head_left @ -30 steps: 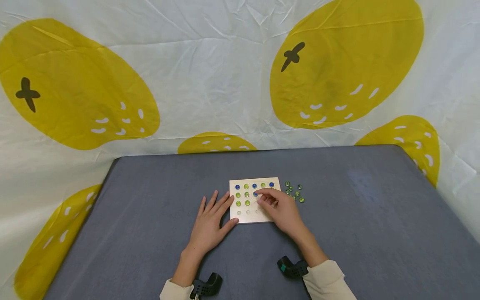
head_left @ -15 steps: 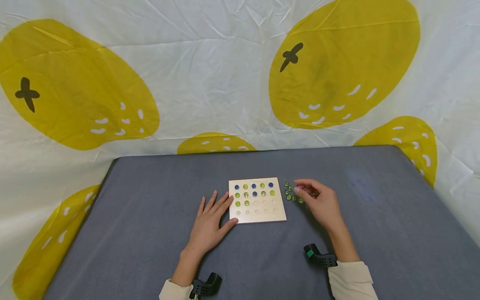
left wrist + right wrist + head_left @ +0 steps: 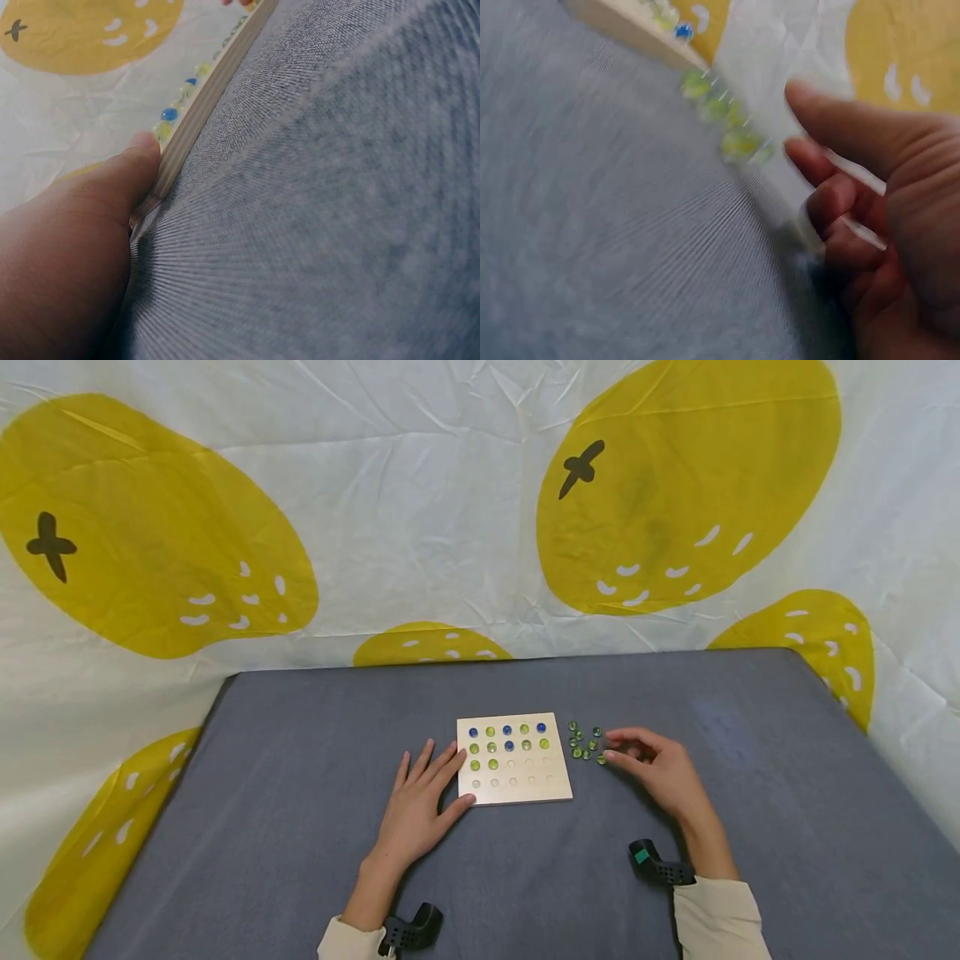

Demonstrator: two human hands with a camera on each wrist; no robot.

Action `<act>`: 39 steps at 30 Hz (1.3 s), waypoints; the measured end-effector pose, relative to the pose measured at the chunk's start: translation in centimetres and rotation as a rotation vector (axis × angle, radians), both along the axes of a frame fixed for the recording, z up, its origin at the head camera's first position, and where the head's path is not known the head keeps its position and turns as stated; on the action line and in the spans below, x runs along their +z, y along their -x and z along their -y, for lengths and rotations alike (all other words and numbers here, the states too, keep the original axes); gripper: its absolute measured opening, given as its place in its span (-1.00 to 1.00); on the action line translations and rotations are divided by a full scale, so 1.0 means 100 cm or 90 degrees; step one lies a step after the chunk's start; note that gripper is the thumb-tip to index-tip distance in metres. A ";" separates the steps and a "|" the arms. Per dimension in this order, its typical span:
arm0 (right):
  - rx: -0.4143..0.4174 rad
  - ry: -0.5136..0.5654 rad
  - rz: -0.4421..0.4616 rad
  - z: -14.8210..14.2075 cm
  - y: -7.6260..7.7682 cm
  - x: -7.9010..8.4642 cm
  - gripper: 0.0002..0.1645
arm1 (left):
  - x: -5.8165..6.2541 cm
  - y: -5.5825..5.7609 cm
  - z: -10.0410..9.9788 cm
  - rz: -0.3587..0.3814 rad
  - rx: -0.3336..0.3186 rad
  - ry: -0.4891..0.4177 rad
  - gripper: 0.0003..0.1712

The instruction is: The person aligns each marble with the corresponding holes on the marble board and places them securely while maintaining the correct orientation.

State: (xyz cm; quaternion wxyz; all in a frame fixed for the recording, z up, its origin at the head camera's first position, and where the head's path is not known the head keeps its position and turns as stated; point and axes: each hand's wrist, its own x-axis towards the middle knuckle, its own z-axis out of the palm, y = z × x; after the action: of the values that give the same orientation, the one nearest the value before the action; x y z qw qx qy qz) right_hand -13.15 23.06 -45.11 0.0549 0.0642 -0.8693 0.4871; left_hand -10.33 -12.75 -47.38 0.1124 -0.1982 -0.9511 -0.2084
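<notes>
A pale wooden board (image 3: 525,787) with rows of shallow round hollows lies on the table. Blue and green glass marbles sit in its two far rows, and two green ones at the left of the third. My left hand (image 3: 417,814) rests flat at the board's left side, fingers spread; its thumb (image 3: 139,161) touches the near corner. Right of the board lies a loose group of green marbles (image 3: 587,753). Beside them is my right hand (image 3: 660,772), thumb and index finger apart with nothing between them. In the right wrist view the loose marbles (image 3: 739,142) appear just beyond the fingertips, blurred.
Grey cloth covers the table (image 3: 315,760). Behind it hangs a white curtain (image 3: 420,527) printed with large yellow shapes. A black wrist camera (image 3: 412,928) is strapped at the left wrist, another black camera (image 3: 660,862) at the right.
My right hand has left the board and moved right, past the loose marbles to their right side. The board's right part, covered before, now shows. My left hand has stayed put.
</notes>
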 end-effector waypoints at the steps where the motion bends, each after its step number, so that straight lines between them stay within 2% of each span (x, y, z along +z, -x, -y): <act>1: 0.001 0.012 0.005 -0.002 0.000 -0.001 -0.61 | 0.000 0.000 0.000 0.000 0.000 0.000 -0.23; 5: 0.003 0.043 0.016 -0.005 0.001 -0.005 -0.60 | 0.000 0.000 0.000 0.001 -0.001 0.000 -0.24; 15: 0.007 -0.035 0.034 -0.001 0.002 -0.004 -0.63 | 0.003 -0.002 0.000 0.008 0.001 -0.011 -0.24; 21: 0.014 -0.074 0.024 0.003 0.003 -0.004 -0.67 | 0.004 -0.001 0.000 0.006 -0.001 -0.008 -0.25; 30: 0.016 -0.088 0.019 0.006 0.002 -0.002 -0.69 | 0.005 -0.001 0.000 0.010 0.001 -0.010 -0.25; 39: 0.012 -0.094 0.009 0.007 0.002 -0.003 -0.72 | 0.006 -0.001 0.001 -0.010 -0.010 -0.019 -0.25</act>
State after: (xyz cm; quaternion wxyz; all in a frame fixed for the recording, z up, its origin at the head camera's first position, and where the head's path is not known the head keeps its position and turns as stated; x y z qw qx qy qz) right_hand -13.37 22.40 -45.45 0.0394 0.0731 -0.9024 0.4227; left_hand -10.25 -12.86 -46.83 0.1213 -0.2054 -0.9455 -0.2215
